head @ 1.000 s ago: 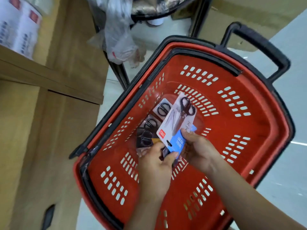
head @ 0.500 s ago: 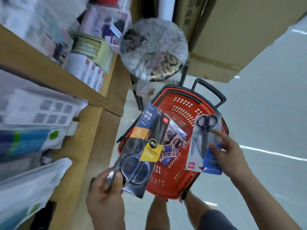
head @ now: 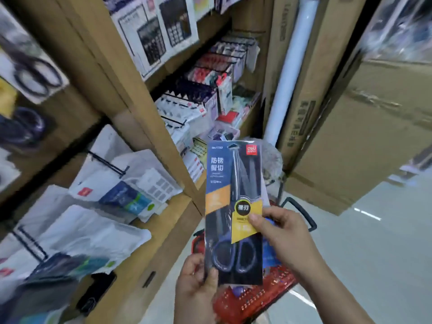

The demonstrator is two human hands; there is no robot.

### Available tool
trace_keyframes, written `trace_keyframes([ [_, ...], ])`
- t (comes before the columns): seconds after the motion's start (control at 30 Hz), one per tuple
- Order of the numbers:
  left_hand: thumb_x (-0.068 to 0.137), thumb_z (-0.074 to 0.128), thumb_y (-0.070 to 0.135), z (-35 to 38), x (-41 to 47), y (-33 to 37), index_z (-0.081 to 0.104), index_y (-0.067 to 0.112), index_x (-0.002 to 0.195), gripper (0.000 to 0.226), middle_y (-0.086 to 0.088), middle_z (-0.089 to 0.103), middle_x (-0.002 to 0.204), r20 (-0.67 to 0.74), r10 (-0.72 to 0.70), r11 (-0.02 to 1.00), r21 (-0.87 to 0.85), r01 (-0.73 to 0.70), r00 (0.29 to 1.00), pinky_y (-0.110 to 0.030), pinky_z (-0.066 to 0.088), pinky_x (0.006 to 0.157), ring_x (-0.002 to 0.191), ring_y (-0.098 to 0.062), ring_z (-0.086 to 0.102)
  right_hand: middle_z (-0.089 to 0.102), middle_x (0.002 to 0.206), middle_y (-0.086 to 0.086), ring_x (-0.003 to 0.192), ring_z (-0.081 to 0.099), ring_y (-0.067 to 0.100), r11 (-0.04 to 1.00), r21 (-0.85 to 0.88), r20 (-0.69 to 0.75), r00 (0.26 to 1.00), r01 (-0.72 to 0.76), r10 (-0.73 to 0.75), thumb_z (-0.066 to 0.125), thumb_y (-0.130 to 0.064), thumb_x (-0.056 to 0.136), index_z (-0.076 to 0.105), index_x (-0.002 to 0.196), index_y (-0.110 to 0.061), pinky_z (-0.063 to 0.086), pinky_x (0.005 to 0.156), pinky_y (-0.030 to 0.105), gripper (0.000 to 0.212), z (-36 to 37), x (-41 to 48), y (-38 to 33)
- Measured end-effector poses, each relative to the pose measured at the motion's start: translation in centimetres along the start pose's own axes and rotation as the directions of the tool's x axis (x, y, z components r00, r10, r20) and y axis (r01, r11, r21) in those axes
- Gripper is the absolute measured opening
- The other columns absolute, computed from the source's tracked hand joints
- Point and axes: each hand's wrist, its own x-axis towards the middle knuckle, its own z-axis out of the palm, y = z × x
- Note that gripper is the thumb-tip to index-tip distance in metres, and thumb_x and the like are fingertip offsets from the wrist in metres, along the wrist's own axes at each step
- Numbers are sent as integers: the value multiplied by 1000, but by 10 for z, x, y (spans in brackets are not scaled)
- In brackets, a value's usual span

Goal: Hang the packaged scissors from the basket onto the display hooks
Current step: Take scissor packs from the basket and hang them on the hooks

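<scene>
I hold a tall dark packaged scissors (head: pixel 224 183) upright in front of the shelving, its hang hole at the top. My left hand (head: pixel 196 284) grips its lower left corner. My right hand (head: pixel 285 235) pinches its right edge, thumb on the yellow label. A blue part of a second scissors pack (head: pixel 268 256) shows behind the right hand, apparently held by it too. The red basket (head: pixel 257 298) sits on the floor below both hands, mostly hidden. A black display hook (head: pixel 109 163) juts from the shelf at left.
Wooden shelving (head: pixel 149 127) on the left carries hooks with white packs, calculators and small stationery. Packaged scissors (head: pixel 32 73) hang at the upper left. Tall cardboard boxes (head: pixel 364 141) and a white roll (head: pixel 287 73) stand behind the basket. The grey floor (head: pixel 374 253) stretches right.
My view rose from the basket to the shelves. The dark pack went from tilted in the left hand to upright, and the right hand came across to pinch its edge.
</scene>
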Motion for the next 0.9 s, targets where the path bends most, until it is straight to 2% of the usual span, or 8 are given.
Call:
trace_keyframes([
  [0.2,46,77,31,-13,-56,63,70,15,96,52,-8,75,91,-60,212,967,157,-201,975,-35,43,82,87,-23,61,76,86,0,86,71,19,981,-53,277,946,188,-167,72,-20,89,77,83,-16,53,83,36,9,-3,-16,-53],
  [0.4,92,64,8,-35,-101,145,64,33,101,26,10,77,92,-280,446,891,50,-451,850,-26,57,72,84,-4,72,66,83,11,82,63,34,923,-64,503,811,379,-298,66,-78,67,69,82,-14,49,82,55,66,35,-35,-85],
  [0.57,93,61,6,-74,-136,175,65,27,103,23,1,78,90,-461,536,820,82,-567,708,-34,61,71,83,-18,75,65,90,13,86,64,29,897,-96,619,731,432,-287,64,-87,56,70,82,-11,49,91,48,81,76,-52,-120],
  [0.63,92,60,2,-93,-148,183,66,16,106,21,-4,78,91,-510,551,798,91,-596,660,-41,59,75,84,-23,75,71,90,1,89,68,18,900,-103,646,716,424,-264,72,-80,56,75,84,-23,50,92,39,64,91,-58,-136],
  [0.7,92,58,0,-120,-160,190,67,15,103,21,-2,78,88,-561,569,774,119,-621,601,-37,60,70,81,-20,75,73,93,-12,88,68,3,860,-133,688,671,492,-277,85,-49,67,76,86,-38,52,87,27,24,105,-62,-153],
  [0.77,92,58,0,-148,-175,197,68,18,98,21,0,78,86,-561,613,748,186,-637,557,-30,60,60,73,-15,74,71,93,-15,78,65,-3,781,-197,711,635,593,-303,77,-9,82,72,85,-49,47,70,15,41,114,-55,-159],
  [0.83,89,61,3,-178,-190,203,70,17,93,18,1,77,80,-480,660,740,286,-609,577,-26,55,46,59,-11,68,67,94,-13,79,63,4,671,-284,702,625,685,-341,62,5,85,64,87,-53,44,67,17,57,128,-48,-166],
  [0.9,88,64,1,-204,-202,208,73,17,86,19,5,76,76,-361,691,723,380,-577,627,-23,52,50,60,-7,66,65,90,-8,75,58,11,528,-315,724,559,789,-404,55,6,81,52,90,-49,45,65,27,56,142,-60,-187],
])
